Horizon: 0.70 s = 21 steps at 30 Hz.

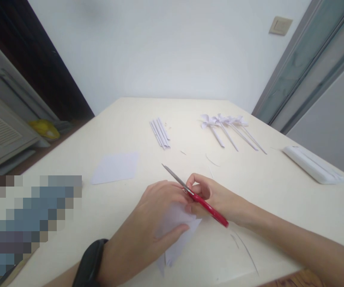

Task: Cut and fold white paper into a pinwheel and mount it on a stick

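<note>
My right hand (216, 197) grips red-handled scissors (196, 196); their closed metal blades point up and left over the table. My left hand (148, 223), with a black band on its wrist, pinches a folded white paper (176, 235) between thumb and fingers just below the scissors. Both hands meet near the table's front middle.
The cream table (279, 191) carries a flat white square sheet (115, 167), a bundle of rolled paper sticks (160, 133), several paper pinwheels on sticks (228, 129), a white box (312, 163) at right, and thin paper trimmings. A blurred patch covers the lower left.
</note>
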Available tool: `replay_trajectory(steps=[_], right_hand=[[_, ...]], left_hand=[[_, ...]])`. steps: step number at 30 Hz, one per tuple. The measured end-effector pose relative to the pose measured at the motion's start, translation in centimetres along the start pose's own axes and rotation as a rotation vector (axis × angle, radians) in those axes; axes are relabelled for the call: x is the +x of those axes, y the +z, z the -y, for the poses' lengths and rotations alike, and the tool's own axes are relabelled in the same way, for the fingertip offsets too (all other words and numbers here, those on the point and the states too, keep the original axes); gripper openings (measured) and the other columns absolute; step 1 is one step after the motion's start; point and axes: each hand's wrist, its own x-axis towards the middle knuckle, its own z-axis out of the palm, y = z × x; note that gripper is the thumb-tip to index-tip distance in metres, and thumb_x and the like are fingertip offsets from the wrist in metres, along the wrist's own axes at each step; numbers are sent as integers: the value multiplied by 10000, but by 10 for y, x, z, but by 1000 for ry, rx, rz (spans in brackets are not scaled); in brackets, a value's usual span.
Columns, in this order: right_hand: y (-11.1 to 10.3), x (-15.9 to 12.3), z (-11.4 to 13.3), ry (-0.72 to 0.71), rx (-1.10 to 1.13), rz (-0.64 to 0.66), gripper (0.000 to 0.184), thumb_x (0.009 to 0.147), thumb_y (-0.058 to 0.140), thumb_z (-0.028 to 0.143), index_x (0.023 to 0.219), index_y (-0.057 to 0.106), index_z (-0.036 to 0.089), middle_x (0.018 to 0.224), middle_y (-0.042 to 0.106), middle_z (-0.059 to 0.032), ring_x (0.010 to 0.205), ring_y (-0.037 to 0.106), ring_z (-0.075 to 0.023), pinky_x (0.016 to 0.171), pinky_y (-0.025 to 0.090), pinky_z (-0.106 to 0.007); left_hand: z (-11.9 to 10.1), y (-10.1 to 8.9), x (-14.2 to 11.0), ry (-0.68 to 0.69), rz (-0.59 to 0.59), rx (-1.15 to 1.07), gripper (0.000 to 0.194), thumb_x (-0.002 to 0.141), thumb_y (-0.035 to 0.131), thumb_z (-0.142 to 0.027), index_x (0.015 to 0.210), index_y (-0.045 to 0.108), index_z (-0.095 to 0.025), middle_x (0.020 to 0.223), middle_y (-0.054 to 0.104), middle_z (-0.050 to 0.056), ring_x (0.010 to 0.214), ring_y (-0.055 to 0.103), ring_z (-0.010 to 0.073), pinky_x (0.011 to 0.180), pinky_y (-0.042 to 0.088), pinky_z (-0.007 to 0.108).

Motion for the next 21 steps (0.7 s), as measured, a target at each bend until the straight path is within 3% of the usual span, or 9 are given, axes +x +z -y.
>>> replay_trajectory(steps=[10, 21], right_hand=[[3, -2, 2, 7, 84, 1, 331, 617, 715, 190, 806, 443, 195, 770, 574, 22, 636, 495, -102, 589, 352, -226], [0, -4, 3, -15, 83, -58, 286, 658, 702, 219, 774, 441, 203, 714, 553, 38, 619, 507, -96, 629, 386, -241]], left_hand=[[-3, -7, 2, -116, 29, -101, 189, 785, 514, -168, 956, 510, -248, 1013, 569, 35, 967, 520, 211, 840, 430, 331], [-3, -12, 6, -187, -32, -271, 112, 793, 508, -125, 821, 560, -221, 883, 587, 18, 868, 551, 172, 786, 441, 279]])
